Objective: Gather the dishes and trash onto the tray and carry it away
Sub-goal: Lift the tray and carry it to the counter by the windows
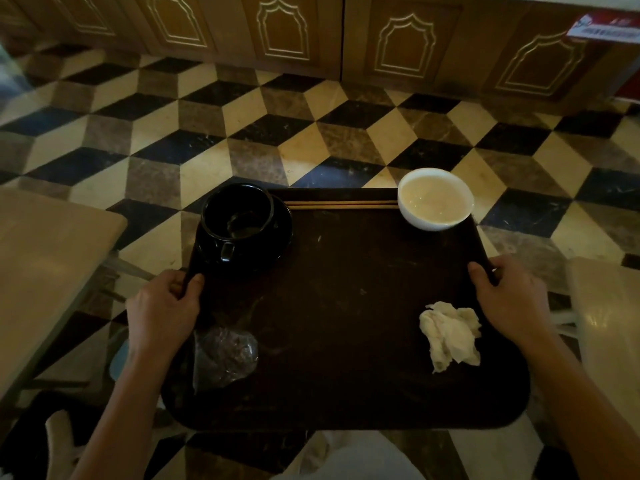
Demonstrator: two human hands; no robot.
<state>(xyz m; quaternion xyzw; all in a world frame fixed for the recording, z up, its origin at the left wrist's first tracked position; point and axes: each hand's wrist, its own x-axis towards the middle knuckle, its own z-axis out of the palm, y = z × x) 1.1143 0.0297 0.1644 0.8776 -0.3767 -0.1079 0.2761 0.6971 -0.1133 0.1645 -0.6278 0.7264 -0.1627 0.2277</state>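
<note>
I hold a dark brown tray (pixel 346 306) level above the tiled floor. My left hand (pixel 162 306) grips its left rim and my right hand (pixel 509 299) grips its right rim. A black pot (pixel 239 220) stands on a black saucer in the tray's far left corner. A white bowl (pixel 434 199) sits in the far right corner. A pair of wooden chopsticks (pixel 339 204) lies along the far rim between them. A crumpled white napkin (pixel 450 336) rests near the right side, and a clear plastic wrapper (pixel 221 355) lies near the left.
A light wooden table (pixel 45 271) is at my left, with a chair frame beside it. Another pale table edge (pixel 609 323) is at my right. Wooden cabinet panels (pixel 311 32) line the far wall. Checkered floor (pixel 311 133) lies ahead.
</note>
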